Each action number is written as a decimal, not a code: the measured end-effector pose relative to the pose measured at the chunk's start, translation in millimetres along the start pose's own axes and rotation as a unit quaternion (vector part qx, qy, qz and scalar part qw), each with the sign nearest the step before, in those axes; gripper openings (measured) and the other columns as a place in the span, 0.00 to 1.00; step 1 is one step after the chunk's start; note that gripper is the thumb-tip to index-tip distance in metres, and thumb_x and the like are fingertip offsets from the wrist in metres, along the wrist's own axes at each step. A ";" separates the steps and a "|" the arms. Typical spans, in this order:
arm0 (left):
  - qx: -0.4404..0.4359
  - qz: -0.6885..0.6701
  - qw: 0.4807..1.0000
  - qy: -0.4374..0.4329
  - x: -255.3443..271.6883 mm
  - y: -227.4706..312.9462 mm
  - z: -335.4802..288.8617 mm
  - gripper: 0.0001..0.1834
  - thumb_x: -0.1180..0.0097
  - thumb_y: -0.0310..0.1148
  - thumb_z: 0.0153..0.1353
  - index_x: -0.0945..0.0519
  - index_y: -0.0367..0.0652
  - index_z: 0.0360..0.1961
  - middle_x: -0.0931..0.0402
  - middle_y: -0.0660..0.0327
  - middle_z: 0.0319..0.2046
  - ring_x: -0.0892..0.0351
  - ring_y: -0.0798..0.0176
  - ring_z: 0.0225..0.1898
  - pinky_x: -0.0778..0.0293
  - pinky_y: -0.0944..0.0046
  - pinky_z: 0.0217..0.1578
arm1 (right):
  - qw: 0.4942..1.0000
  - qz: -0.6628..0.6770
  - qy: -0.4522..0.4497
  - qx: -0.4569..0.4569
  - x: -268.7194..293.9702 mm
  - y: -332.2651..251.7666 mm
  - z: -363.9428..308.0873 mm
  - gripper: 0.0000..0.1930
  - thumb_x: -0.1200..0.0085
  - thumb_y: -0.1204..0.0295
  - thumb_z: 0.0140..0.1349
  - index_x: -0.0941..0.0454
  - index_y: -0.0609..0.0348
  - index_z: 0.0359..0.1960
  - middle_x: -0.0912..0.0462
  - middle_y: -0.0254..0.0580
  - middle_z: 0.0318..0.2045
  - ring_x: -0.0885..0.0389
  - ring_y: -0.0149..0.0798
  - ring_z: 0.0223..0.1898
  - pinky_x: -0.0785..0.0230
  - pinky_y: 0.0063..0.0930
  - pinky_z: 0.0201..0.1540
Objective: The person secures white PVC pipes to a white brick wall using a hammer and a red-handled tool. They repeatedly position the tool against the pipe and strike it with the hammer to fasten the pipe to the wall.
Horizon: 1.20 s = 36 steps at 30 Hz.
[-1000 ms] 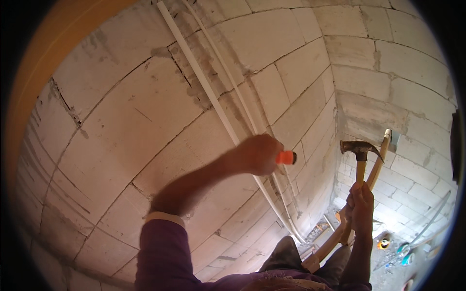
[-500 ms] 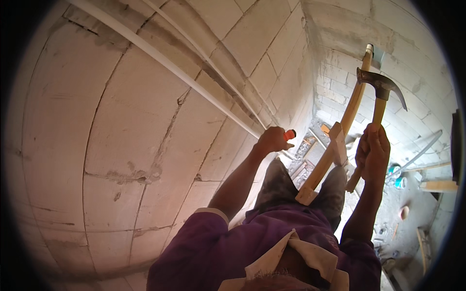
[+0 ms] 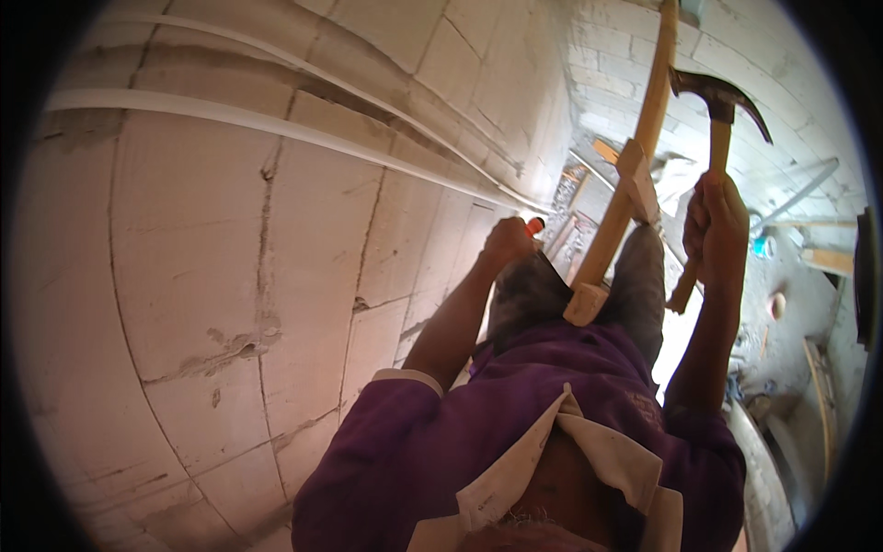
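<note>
Your right hand (image 3: pixel 716 228) grips the wooden-handled steel claw hammer (image 3: pixel 716 129) raised beside the wooden ladder (image 3: pixel 625 175), your left hand (image 3: pixel 508 243) clenches a small orange-tipped tool (image 3: pixel 533 224) against the pale block wall (image 3: pixel 230 276), and no blow has landed.

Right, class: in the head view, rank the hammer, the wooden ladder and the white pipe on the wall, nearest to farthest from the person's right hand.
1. Hammer: its wooden handle is in the right hand's grip, head raised above.
2. Wooden ladder: just left of that hand, leaning between both arms.
3. White pipe: far left, running along the block wall.
</note>
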State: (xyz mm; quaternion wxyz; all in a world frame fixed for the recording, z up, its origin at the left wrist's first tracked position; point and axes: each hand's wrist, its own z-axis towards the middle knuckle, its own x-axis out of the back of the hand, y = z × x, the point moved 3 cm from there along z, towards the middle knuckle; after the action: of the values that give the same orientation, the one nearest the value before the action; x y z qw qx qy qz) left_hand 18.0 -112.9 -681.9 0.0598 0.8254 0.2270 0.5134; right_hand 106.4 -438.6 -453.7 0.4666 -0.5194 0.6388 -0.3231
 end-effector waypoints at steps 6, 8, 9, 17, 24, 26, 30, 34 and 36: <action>0.014 -0.024 0.998 -0.052 -1.0 9.3 -3.8 0.34 0.33 0.61 0.52 0.14 0.37 0.40 0.16 0.41 0.40 0.17 0.40 0.48 0.22 0.48 0.49 | 1.000 0.003 0.010 0.001 -6.8 -12.4 -6.0 0.15 0.53 0.56 0.77 0.28 0.52 0.36 0.40 0.20 0.17 0.45 0.18 0.13 0.55 0.18 0.13; 0.021 -0.041 0.998 -0.048 0.9 10.7 -6.6 0.32 0.33 0.60 0.53 0.14 0.37 0.39 0.15 0.42 0.39 0.16 0.40 0.47 0.22 0.48 0.48 | 1.000 -0.010 0.020 0.003 -12.1 -16.2 -8.5 0.15 0.53 0.56 0.77 0.28 0.53 0.36 0.39 0.21 0.17 0.44 0.18 0.13 0.54 0.18 0.14; 0.031 -0.056 0.997 -0.041 7.6 15.7 -10.5 0.31 0.34 0.59 0.54 0.15 0.37 0.38 0.15 0.42 0.38 0.16 0.40 0.47 0.22 0.48 0.48 | 1.000 -0.017 0.025 0.003 -14.4 -17.2 -9.5 0.15 0.53 0.56 0.77 0.28 0.53 0.36 0.39 0.21 0.17 0.44 0.19 0.13 0.53 0.18 0.14; 0.038 0.033 0.997 0.067 -23.2 -43.5 -11.8 0.17 0.45 0.41 0.58 0.17 0.37 0.37 0.16 0.42 0.34 0.16 0.37 0.41 0.20 0.43 0.45 | 0.996 -0.089 0.017 0.011 -27.4 -18.1 -1.7 0.14 0.47 0.56 0.74 0.28 0.52 0.36 0.38 0.21 0.17 0.42 0.18 0.15 0.51 0.18 0.15; 0.027 -0.090 0.977 0.193 77.2 -27.4 -78.3 0.25 0.31 0.53 0.58 0.24 0.43 0.22 0.23 0.56 0.20 0.22 0.52 0.26 0.27 0.51 0.32 | 0.987 -0.096 -0.078 0.098 -83.5 -9.5 28.6 0.07 0.42 0.68 0.70 0.25 0.54 0.34 0.33 0.23 0.18 0.37 0.19 0.18 0.45 0.18 0.20; 0.014 -0.165 0.965 0.204 116.5 -15.7 -94.3 0.24 0.29 0.52 0.56 0.20 0.39 0.28 0.20 0.51 0.22 0.20 0.47 0.29 0.24 0.52 0.35 | 0.983 -0.116 -0.106 0.089 -121.9 -13.9 39.3 0.08 0.41 0.69 0.68 0.24 0.57 0.34 0.30 0.26 0.19 0.33 0.22 0.19 0.41 0.22 0.21; 0.002 -0.319 0.924 0.209 199.5 10.5 -138.9 0.15 0.28 0.38 0.58 0.22 0.42 0.27 0.25 0.64 0.18 0.27 0.70 0.20 0.29 0.65 0.24 | 0.928 -0.133 -0.112 0.331 -212.2 -46.2 57.7 0.12 0.38 0.66 0.64 0.23 0.62 0.38 0.22 0.42 0.22 0.22 0.38 0.25 0.28 0.37 0.32; -0.084 -0.511 0.806 0.288 261.2 -11.4 -215.6 0.11 0.29 0.23 0.53 0.23 0.42 0.29 0.25 0.66 0.21 0.27 0.73 0.21 0.32 0.69 0.20 | 0.919 -0.120 -0.135 0.351 -302.1 -83.2 55.9 0.14 0.35 0.64 0.61 0.24 0.63 0.34 0.18 0.48 0.25 0.18 0.43 0.26 0.27 0.38 0.31; -0.182 -0.522 0.766 0.328 285.3 -30.4 -266.1 0.10 0.32 0.18 0.52 0.22 0.39 0.32 0.23 0.61 0.24 0.24 0.69 0.22 0.29 0.67 0.21 | 0.916 -0.098 -0.139 0.363 -341.3 -99.7 44.8 0.16 0.34 0.64 0.60 0.25 0.64 0.32 0.18 0.48 0.24 0.18 0.44 0.25 0.27 0.38 0.31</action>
State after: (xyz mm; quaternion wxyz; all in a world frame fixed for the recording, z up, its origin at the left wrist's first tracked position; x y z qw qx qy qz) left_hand -118.8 2.8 -333.9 0.3898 0.3342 0.5313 0.6739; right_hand 192.8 -131.0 -291.3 0.6734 -0.4140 0.3517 -0.5015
